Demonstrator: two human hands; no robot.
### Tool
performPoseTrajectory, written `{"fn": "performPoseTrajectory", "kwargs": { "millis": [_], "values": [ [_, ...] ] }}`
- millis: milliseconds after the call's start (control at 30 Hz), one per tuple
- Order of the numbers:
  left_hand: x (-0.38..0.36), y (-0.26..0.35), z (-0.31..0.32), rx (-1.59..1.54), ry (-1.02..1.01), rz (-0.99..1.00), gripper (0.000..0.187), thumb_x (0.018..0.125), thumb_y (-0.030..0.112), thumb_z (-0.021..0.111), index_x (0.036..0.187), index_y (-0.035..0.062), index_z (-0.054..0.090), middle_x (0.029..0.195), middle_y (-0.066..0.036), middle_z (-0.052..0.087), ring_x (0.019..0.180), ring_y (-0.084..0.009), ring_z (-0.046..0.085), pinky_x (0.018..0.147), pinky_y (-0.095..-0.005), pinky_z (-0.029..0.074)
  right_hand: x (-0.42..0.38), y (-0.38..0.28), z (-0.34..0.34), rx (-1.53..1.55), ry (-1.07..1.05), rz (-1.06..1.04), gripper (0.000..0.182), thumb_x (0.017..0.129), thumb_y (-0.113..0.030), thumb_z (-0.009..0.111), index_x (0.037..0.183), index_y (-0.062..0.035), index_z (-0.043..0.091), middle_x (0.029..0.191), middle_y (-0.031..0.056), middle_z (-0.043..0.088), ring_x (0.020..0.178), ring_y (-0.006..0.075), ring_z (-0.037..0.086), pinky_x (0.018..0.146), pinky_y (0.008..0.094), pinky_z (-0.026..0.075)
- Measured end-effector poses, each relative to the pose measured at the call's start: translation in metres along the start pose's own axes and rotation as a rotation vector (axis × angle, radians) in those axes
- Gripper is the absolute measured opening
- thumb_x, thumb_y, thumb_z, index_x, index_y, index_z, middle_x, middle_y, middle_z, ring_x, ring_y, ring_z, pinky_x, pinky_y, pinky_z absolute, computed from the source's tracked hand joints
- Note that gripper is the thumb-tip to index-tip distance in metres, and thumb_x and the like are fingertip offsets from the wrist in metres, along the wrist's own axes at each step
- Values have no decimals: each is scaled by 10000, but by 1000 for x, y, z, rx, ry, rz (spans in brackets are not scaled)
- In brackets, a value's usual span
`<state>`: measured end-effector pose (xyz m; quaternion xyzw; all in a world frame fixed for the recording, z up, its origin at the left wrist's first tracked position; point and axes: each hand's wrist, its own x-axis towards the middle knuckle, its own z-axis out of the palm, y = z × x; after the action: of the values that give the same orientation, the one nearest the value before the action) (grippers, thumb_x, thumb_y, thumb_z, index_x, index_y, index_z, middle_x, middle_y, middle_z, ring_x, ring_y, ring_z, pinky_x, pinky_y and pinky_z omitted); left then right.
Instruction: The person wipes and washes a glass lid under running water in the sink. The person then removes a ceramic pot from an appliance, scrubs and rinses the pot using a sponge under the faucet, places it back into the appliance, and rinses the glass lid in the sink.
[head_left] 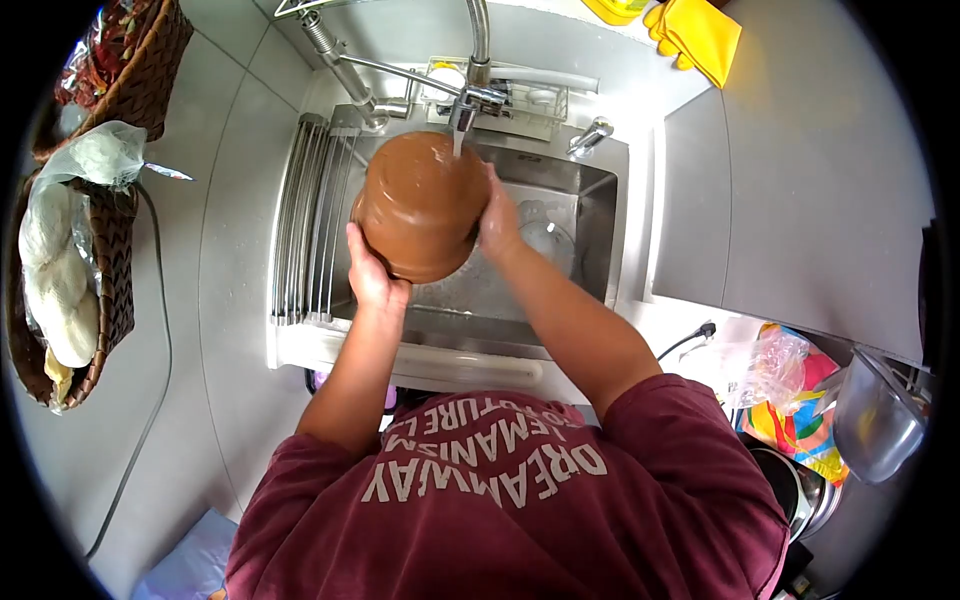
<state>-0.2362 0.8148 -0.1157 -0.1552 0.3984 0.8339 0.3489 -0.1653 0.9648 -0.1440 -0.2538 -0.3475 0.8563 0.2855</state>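
Observation:
A round, glossy brown pot (pixel 420 205) is held over the sink (pixel 590 255), its smooth side up towards the tap. Water runs from the tap (pixel 465 110) onto its upper side. My left hand (pixel 378 278) grips the pot low on the left, with the thumb along its side. At the right my right hand (pixel 498 215) is closed around the edge; most of its fingers are hidden behind the pot. Whether the pot's opening faces straight down cannot be seen.
A metal roll-up drying rack (pixel 305 230) covers the sink's left end. Behind the tap stands a wire basket (pixel 535 110). Yellow rubber gloves (pixel 700 40) lie at the back right. Woven baskets (pixel 115 260) and a cable (pixel 165 300) are on the left.

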Motion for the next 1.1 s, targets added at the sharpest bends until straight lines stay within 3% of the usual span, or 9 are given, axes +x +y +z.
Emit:
{"fn": "performPoseTrajectory", "kwargs": {
  "millis": [133,233,367,467,667,800,900,967,1100],
  "values": [
    [0,-7,8,-38,85,62,460,996,356,288,1325,52,394,1319,-109,466,1200,-268,467,1011,-398,389,-34,17,43,-899,132,-750,471,888,-291,524,1305,-81,469,1420,129,359,1315,287,314,1097,414,220],
    [6,-13,0,33,107,88,466,992,351,304,1309,23,396,1298,-128,477,1184,-267,481,986,-382,414,-46,-12,56,-1565,-360,-944,493,838,-253,576,1304,-119,490,1371,106,441,1293,281,368,1082,429,255],
    [-5,-4,12,246,215,188,443,954,311,455,1168,-75,490,1142,-166,565,1013,-246,583,864,-356,481,1,-24,52,-1617,-632,-966,390,857,-252,562,1225,-123,563,1235,75,566,1186,277,476,1021,438,343],
    [-16,13,15,315,127,164,454,960,311,449,1215,-65,466,1197,-155,550,1052,-252,572,887,-364,475,61,-27,19,-1130,-473,55,384,908,-271,508,1257,-113,537,1267,89,546,1222,281,450,1035,419,327],
    [-17,29,8,230,90,172,477,952,327,479,1228,-62,465,1180,-154,559,1045,-237,573,889,-353,470,-12,-45,48,-1093,-484,-494,454,943,-321,446,1345,-109,440,1398,123,411,1337,289,308,1090,414,243],
    [-16,30,10,239,7,55,474,960,329,458,1274,-25,443,1241,-131,530,1113,-245,533,941,-366,434,18,-58,53,-1144,-734,-503,478,943,-365,430,1370,-150,409,1447,115,338,1346,284,288,1099,405,226],
    [-20,28,12,264,8,73,464,968,330,432,1291,-2,436,1273,-122,513,1145,-249,513,968,-375,416,67,-30,14,-1195,-452,-151,570,965,-455,305,1399,-88,338,1482,144,252,1366,272,245,1109,361,191],
    [-15,27,11,265,31,121,460,971,333,419,1293,5,436,1281,-123,508,1151,-250,509,974,-379,413,59,-13,4,-1139,-347,-182,624,964,-469,284,1402,-25,301,1471,170,262,1364,304,243,1117,385,171],
    [-12,20,2,168,70,145,448,978,321,402,1265,-21,434,1232,-142,526,1095,-258,550,924,-382,460,-13,-48,49,-1190,-666,-505,545,959,-423,353,1365,-61,392,1443,171,317,1334,327,301,1093,422,236]
  ]
}}
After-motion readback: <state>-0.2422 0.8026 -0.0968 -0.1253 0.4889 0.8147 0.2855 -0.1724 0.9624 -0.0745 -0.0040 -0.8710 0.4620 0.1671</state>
